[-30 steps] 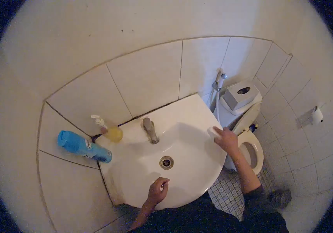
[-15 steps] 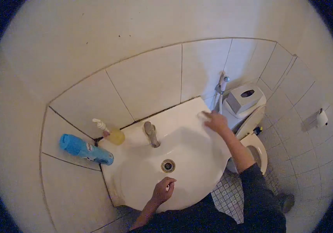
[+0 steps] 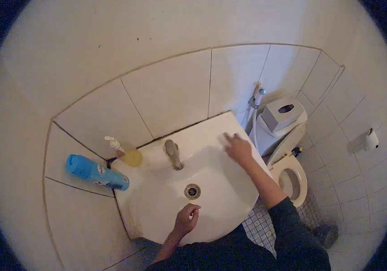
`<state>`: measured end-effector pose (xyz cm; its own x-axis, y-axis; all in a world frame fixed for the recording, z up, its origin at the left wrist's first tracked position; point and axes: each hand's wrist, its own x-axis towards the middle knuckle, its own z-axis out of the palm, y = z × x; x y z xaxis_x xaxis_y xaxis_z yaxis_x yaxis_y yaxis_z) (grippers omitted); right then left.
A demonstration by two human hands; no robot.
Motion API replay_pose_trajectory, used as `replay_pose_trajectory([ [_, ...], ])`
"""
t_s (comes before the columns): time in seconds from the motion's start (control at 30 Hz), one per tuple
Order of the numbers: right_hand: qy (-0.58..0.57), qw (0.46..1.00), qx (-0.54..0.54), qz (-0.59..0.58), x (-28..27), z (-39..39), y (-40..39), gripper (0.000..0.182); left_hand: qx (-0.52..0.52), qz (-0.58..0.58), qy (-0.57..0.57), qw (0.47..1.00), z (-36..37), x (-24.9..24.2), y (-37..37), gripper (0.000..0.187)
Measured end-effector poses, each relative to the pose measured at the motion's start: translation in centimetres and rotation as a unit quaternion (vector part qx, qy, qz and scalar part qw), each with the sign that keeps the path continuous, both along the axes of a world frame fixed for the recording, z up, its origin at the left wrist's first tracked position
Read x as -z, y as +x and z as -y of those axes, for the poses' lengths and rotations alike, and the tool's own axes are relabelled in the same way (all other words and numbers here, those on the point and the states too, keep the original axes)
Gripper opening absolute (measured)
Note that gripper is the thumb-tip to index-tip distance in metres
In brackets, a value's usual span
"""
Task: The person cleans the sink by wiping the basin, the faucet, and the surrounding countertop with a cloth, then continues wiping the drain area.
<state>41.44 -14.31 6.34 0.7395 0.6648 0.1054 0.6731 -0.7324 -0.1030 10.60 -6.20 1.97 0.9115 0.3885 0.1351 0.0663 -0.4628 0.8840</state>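
Note:
My right hand (image 3: 238, 149) reaches over the right rear corner of the white sink (image 3: 218, 169), its fingers stretched out and somewhat smeared, fingertips right at the flat rim. Nothing shows between them. Over the front of the basin hangs my left hand (image 3: 186, 219), closed, with thumb and fingers curled together and a small pale spot inside the curl. I cannot tell if that hand holds anything. Just behind it lies the round drain (image 3: 192, 192). A grey faucet (image 3: 173, 155) rises from the rear rim, between the two hands as seen from here.
On the sink's left side stand a blue bottle (image 3: 97, 172) and a pump bottle (image 3: 132, 157) with yellow liquid. To the right is a toilet (image 3: 302, 180), lid raised, with a tissue box (image 3: 282, 114) on its tank. A hand sprayer (image 3: 259, 97) hangs on the tiled wall.
My right hand has moved left and slightly down along the sink's right rear corner. My left hand keeps its curled shape over the basin. The whole view has shifted slightly.

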Motion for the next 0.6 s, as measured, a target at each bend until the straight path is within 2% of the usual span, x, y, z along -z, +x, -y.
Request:
replay_pose_trajectory([
  [0.1,-0.006,0.998,-0.037,-0.055,-2.1,0.9,0.3,0.051,0.02,0.005,0.007,1.0,-0.1,-1.1,0.4,0.01],
  [0.17,0.009,0.997,0.067,-0.042,-1.3,2.2,3.4,0.05,0.026,-0.003,0.016,1.0,-0.1,-1.6,0.4,0.011],
  [0.27,0.048,0.992,0.112,-0.027,0.2,0.6,3.9,0.051,0.021,-0.013,0.019,1.0,-0.5,-1.4,0.4,0.012],
  [0.3,0.027,0.997,0.058,-0.04,1.5,-0.6,3.2,0.053,0.02,-0.011,0.021,1.0,-0.4,-1.6,0.6,0.012],
  [0.37,0.003,0.997,-0.005,-0.079,-0.2,-2.8,-1.7,0.056,0.001,-0.001,0.026,1.0,0.0,-2.0,1.1,0.012],
  [0.47,-0.004,0.999,-0.007,-0.033,0.7,-2.2,0.7,0.056,-0.032,0.008,0.044,0.998,0.6,-2.8,1.7,0.011],
  [0.53,0.039,0.995,0.048,-0.078,-0.3,-0.1,5.3,0.056,-0.04,0.001,0.047,0.998,1.2,-3.5,1.4,0.011],
  [0.6,0.065,0.995,0.07,-0.027,-0.2,0.0,7.5,0.055,-0.052,0.003,0.05,0.997,1.6,-3.7,1.8,0.011],
])
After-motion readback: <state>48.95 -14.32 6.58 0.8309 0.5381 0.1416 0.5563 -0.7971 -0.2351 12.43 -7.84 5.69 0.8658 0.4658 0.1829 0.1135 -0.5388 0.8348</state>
